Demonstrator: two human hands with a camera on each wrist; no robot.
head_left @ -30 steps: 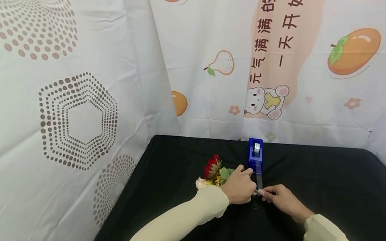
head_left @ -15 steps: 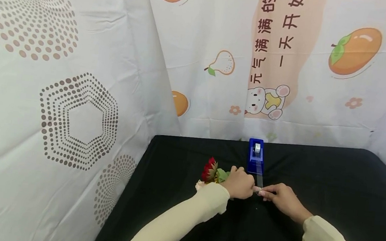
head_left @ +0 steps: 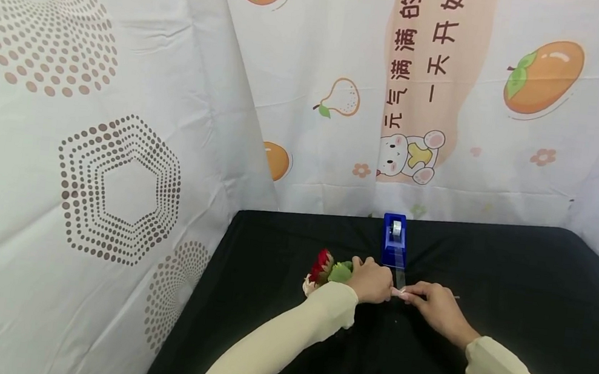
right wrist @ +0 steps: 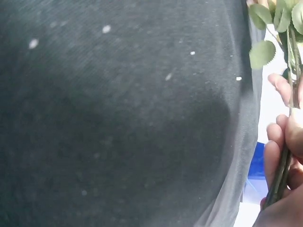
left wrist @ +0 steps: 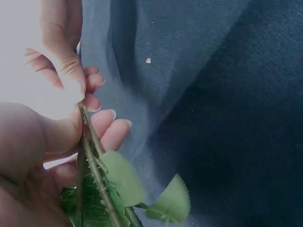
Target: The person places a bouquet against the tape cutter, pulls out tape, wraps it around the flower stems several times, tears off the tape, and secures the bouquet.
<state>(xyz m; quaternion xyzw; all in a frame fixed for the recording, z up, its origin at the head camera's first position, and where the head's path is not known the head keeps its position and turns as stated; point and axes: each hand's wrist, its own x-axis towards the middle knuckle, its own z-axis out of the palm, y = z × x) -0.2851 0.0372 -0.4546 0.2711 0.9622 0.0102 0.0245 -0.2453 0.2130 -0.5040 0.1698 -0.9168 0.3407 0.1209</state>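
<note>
A small bunch of flowers, with a red bloom (head_left: 320, 266), a pale bloom (head_left: 308, 285) and green leaves (left wrist: 124, 178), lies across the head view, blooms to the left. My left hand (head_left: 373, 282) grips its stems (left wrist: 97, 172) below the leaves. Just to the right, my right hand (head_left: 439, 309) pinches the same stems between thumb and fingers, as the right wrist view also shows on the stems (right wrist: 280, 174). A clear tape strip (head_left: 399, 278) runs from the blue tape dispenser (head_left: 393, 255) down to the stems between the hands. The tape's end is hidden there.
A black cloth (head_left: 498, 275) covers the table, with a few tiny white specks on it. The dispenser stands near the far edge, beyond the hands. Printed white curtains (head_left: 314, 48) hang behind and at the left.
The red bloom has dipped a little down and left as the bunch turns. The raised left fingers have drawn in. A stem end now shows right of my right hand; the dispenser stays in place.
</note>
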